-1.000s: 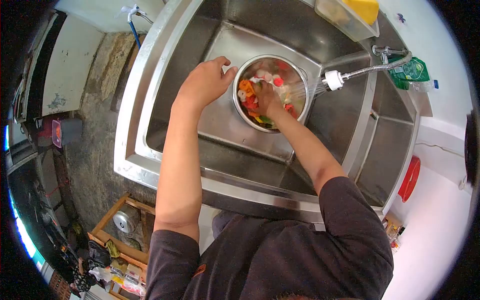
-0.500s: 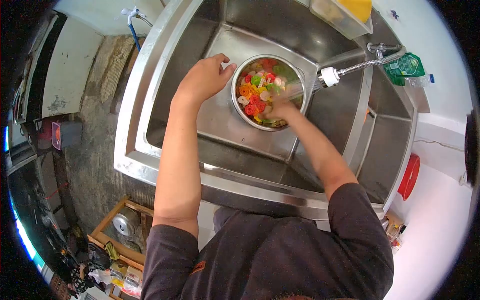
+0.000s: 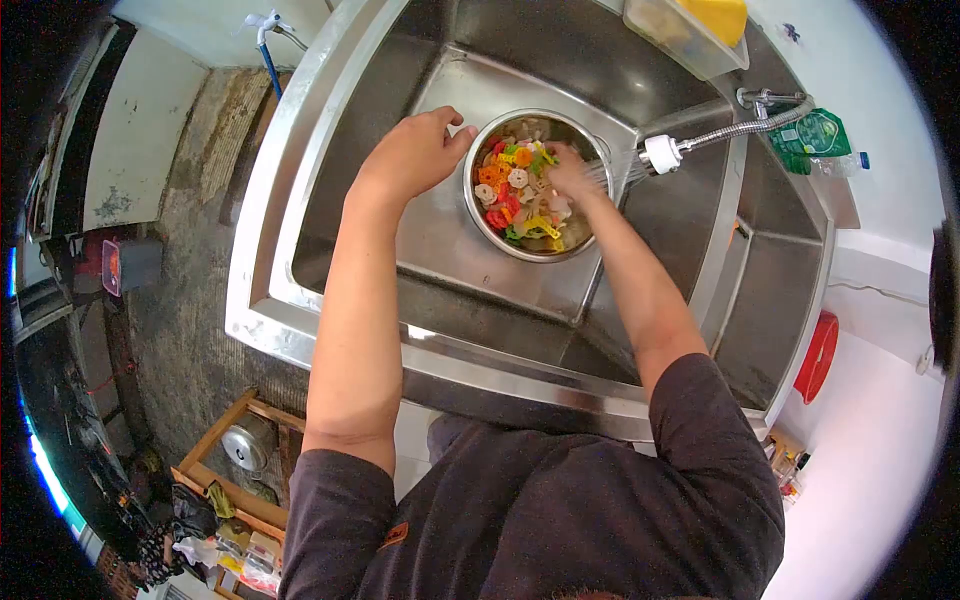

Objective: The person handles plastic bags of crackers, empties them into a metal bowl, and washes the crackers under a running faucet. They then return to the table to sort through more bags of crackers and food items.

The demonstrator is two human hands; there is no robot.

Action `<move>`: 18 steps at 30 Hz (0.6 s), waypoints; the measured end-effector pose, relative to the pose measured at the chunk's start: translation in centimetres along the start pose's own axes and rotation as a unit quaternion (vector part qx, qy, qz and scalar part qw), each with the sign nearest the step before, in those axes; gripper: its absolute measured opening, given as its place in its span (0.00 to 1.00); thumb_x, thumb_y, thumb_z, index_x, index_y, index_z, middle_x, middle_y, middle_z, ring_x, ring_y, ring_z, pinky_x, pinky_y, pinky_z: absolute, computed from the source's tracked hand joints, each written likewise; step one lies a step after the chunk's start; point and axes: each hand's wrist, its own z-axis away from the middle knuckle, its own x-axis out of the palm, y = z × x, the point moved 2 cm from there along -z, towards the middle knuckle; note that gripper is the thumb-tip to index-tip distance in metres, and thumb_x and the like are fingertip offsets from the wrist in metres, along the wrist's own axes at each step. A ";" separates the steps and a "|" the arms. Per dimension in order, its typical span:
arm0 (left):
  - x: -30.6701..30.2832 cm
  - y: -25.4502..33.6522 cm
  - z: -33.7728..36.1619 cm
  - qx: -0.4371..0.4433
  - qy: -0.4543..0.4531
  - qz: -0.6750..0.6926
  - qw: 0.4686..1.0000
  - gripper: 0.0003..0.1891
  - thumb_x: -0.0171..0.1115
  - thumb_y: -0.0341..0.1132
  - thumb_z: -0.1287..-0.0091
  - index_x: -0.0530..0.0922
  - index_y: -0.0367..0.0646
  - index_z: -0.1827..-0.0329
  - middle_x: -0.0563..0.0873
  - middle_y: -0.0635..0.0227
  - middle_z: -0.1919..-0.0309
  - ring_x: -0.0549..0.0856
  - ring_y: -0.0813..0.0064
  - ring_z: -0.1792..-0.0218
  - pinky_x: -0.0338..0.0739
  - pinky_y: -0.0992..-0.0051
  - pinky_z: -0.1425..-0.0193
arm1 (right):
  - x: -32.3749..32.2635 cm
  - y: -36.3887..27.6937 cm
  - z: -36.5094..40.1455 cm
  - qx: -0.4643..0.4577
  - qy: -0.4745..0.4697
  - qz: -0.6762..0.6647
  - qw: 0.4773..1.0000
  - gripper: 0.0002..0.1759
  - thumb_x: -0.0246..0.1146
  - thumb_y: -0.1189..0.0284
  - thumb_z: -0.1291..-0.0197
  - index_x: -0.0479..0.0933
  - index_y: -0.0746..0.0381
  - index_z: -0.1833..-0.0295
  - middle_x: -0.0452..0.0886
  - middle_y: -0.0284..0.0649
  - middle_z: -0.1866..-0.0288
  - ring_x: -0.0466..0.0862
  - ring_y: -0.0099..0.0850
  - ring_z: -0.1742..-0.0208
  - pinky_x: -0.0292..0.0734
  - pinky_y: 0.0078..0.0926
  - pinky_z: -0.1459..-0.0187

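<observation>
A round steel bowl (image 3: 482,218) stands in the sink (image 3: 440,235), holding wet, colourful pieces (image 3: 517,178), some flower-shaped, in red, orange, yellow, green and off-white. My left hand (image 3: 420,150) is at the bowl's upper left rim, thumb and index finger apart, gripping nothing visible. Inside the bowl's right side is my right hand (image 3: 572,178), down among the pieces. Its fingers are blurred and partly hidden by the water and contents. From the right, a white tap head (image 3: 660,154) on a flexible metal neck sprays water over this hand and into the bowl.
A clear plastic container (image 3: 690,50) with something yellow sits on the sink's back edge. Right of the tap lie a green pouch (image 3: 815,135) and a plastic bottle (image 3: 840,165). A red basin (image 3: 818,355) leans by the right wall. Left of the sink is a wooden rack (image 3: 215,470).
My right hand has moved up and to the right within the bowl, and the colourful pieces have been stirred around. My left hand has stayed in place.
</observation>
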 end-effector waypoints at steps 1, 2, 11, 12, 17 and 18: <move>0.1 -0.1 -0.1 -0.001 0.000 0.001 1.000 0.24 0.57 0.49 0.27 0.81 0.35 0.42 0.89 0.45 0.57 0.88 0.49 0.51 0.80 0.58 0.43 | 0.3 -1.2 0.2 -0.004 0.053 0.007 0.999 0.52 0.72 0.61 0.47 0.55 0.61 0.20 0.61 0.61 0.23 0.68 0.55 0.26 0.67 0.43 0.27; 0.1 -0.2 -0.2 0.001 0.001 0.000 1.000 0.24 0.57 0.49 0.27 0.81 0.35 0.42 0.89 0.45 0.57 0.88 0.49 0.51 0.80 0.58 0.43 | 1.5 -2.4 1.0 -0.004 0.055 0.006 0.998 0.52 0.72 0.61 0.47 0.55 0.61 0.20 0.61 0.61 0.23 0.68 0.55 0.26 0.67 0.43 0.27; 0.0 -0.1 -0.1 -0.010 -0.007 0.007 1.000 0.23 0.58 0.48 0.27 0.81 0.36 0.42 0.89 0.48 0.60 0.89 0.51 0.55 0.81 0.59 0.46 | 4.5 2.3 1.7 0.003 0.058 0.191 0.980 0.52 0.73 0.51 0.48 0.59 0.57 0.22 0.58 0.61 0.22 0.65 0.54 0.25 0.74 0.45 0.34; 0.1 -0.1 -0.1 0.000 -0.006 0.006 1.000 0.23 0.58 0.48 0.27 0.81 0.35 0.42 0.89 0.48 0.60 0.89 0.51 0.55 0.81 0.59 0.46 | 3.3 1.2 1.6 0.004 0.057 0.191 0.980 0.52 0.73 0.51 0.48 0.59 0.57 0.22 0.58 0.61 0.22 0.65 0.54 0.25 0.74 0.45 0.34; 0.4 -0.2 -0.2 -0.001 -0.004 -0.005 1.000 0.23 0.58 0.47 0.27 0.81 0.35 0.43 0.89 0.48 0.60 0.89 0.51 0.55 0.81 0.59 0.46 | 2.6 -4.9 1.1 0.022 0.107 0.177 0.978 0.57 0.72 0.44 0.53 0.59 0.58 0.21 0.58 0.59 0.21 0.63 0.51 0.22 0.65 0.45 0.27; 0.3 -0.2 -0.2 -0.002 -0.008 -0.002 1.000 0.23 0.58 0.47 0.27 0.81 0.35 0.43 0.89 0.48 0.60 0.88 0.51 0.54 0.81 0.59 0.46 | 3.3 -6.0 1.5 0.023 0.107 0.175 0.978 0.57 0.72 0.44 0.53 0.59 0.58 0.21 0.58 0.59 0.21 0.63 0.51 0.22 0.65 0.45 0.27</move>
